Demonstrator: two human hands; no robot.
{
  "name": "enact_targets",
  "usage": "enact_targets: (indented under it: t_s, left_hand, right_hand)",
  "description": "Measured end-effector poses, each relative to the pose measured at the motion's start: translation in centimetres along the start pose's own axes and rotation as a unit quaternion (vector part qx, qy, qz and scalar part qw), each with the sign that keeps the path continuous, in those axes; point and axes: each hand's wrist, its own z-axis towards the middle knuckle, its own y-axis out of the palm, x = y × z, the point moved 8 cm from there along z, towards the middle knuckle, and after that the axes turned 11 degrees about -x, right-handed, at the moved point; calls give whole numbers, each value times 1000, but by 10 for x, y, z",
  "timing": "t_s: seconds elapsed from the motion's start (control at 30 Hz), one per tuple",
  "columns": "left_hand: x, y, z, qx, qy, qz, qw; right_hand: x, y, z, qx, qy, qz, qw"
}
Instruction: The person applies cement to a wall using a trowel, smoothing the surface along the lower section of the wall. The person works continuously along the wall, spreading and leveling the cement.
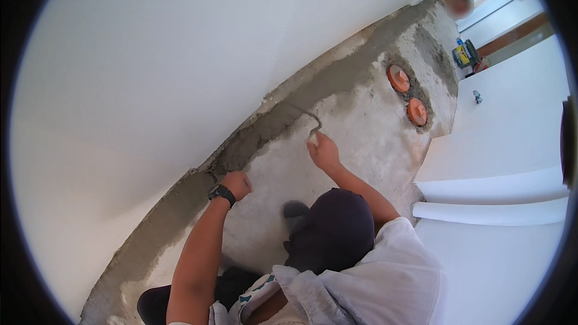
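Note:
My right hand (326,151) is closed around the pale handle of a trowel (316,123). Its dark, bent neck reaches toward the wet mortar strip (343,75) along the foot of the wall; the blade is hard to make out against the grey mortar. My left hand (236,185), with a black watch on its wrist, is closed at the near edge of the same strip. A small dark curved piece shows beside its fingers, but what it grips is mostly hidden. Mortar between the two hands looks darker and rougher than the rest.
A white wall (150,54) borders the strip on the left. On the concrete floor (355,132), two round orange caps (416,112) sit in rough mortar. Farther off are a dark bucket (465,54) and another person (472,3). White wall edges (490,212) jut in at right.

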Motion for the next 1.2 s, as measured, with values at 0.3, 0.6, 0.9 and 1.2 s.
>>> enact_targets:
  t_s: [0.3, 0.6, 0.9, 1.2]
  left_hand:
    - [59, 18, 26, 31, 27, 26, 999]
    - [55, 20, 26, 1, 23, 32, 999]
    - [36, 24, 32, 4, 38, 13, 999]
    - [41, 19, 40, -6, 44, -2, 999]
  right_hand:
    - [84, -32, 107, -21, 149, -45, 988]
    - [64, -15, 116, -10, 173, -48, 984]
    - [9, 24, 85, -82, 66, -75, 992]
    - [23, -9, 63, -19, 74, -69, 995]
